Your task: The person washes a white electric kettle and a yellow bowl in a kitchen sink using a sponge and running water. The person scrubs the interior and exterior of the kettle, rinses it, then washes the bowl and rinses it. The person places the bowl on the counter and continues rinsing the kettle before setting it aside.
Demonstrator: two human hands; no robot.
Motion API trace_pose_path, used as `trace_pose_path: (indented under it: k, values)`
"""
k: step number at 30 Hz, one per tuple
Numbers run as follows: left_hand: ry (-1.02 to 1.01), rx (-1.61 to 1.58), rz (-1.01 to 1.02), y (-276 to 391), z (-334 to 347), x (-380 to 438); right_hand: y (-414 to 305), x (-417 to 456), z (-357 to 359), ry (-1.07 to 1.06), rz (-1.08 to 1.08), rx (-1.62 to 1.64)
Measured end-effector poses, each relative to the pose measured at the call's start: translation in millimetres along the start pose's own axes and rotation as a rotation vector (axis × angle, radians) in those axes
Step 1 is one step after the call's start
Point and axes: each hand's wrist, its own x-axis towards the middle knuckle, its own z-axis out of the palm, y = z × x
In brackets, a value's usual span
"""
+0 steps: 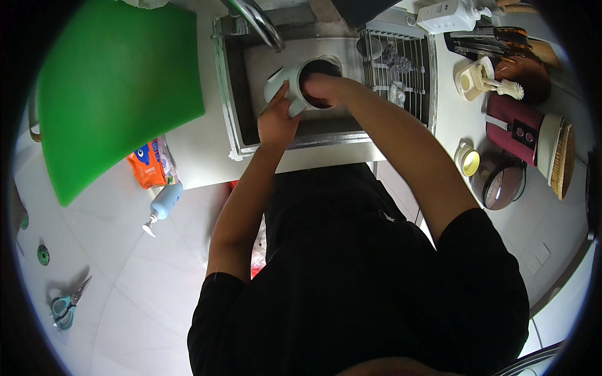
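Observation:
My left hand (276,121) grips a pale cylindrical jug (291,73) from its near side, the index finger stretched along the outer wall. The jug lies tilted in the stainless steel sink (305,141), its round mouth turned right to show a dark inside. Reaching in through that mouth is my right hand (322,88). Its fingers are hidden by the rim and the dark interior, so whether they hold anything cannot be seen.
A chrome faucet (257,22) arches over the sink's left part. On the right, a wire rack (414,70) carries a steel-wool scourer (396,60). A green board (122,80) stands at left. A cream brush holder (463,84) and a maroon appliance (510,120) line the right counter.

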Motion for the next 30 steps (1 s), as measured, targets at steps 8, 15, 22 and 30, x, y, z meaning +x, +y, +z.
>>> trace_pose_path:
  k: [8, 15, 22, 30]
  values:
    - [-0.035, -0.04, -0.001, 13, -5, 10, 31, 38, 6, 0.302, 0.094, 0.218]
    - [-0.127, 0.003, 0.026, 25, -24, 10, 41, -79, -4, 0.315, -0.2, -0.488]
    - [-0.162, 0.248, 0.379, 71, -53, 23, 142, -51, -3, 0.756, -0.192, 1.461]
    - [-0.657, 0.614, 0.331, 141, -70, 60, 152, 31, 24, 0.368, -0.197, 1.893]
